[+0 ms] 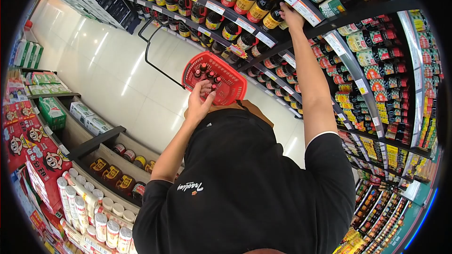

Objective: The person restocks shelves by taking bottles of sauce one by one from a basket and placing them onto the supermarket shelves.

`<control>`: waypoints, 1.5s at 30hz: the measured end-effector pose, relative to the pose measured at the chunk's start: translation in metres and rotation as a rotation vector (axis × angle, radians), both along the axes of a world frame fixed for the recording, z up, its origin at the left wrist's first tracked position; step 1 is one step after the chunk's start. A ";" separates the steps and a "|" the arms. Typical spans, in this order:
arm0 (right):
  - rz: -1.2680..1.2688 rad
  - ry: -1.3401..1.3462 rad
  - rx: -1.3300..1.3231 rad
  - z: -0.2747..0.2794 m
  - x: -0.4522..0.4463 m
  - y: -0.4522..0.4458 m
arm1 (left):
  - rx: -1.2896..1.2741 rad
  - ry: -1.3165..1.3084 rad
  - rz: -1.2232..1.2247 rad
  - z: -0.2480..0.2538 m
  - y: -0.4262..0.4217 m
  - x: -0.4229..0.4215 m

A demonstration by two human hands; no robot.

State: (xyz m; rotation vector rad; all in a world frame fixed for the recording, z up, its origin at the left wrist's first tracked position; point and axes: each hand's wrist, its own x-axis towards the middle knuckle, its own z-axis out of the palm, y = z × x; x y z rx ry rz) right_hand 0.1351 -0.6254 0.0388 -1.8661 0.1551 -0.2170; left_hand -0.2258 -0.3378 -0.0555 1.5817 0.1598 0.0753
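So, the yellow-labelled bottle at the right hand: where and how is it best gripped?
Probably by the neck, from the front, where the right hand reaches in. The bottle seems to stand upright, its neck narrower than its body, and the neighbouring bottle sits close beside it, leaving little finger room lower down.

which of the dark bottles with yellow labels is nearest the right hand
The bottle at the right end of its row as pictured, with the right hand beside its neck; the others stand farther left.
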 end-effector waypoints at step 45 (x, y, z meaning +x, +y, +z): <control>0.092 0.061 -0.115 -0.004 -0.009 -0.013 | 0.112 0.013 -0.062 0.015 -0.002 -0.013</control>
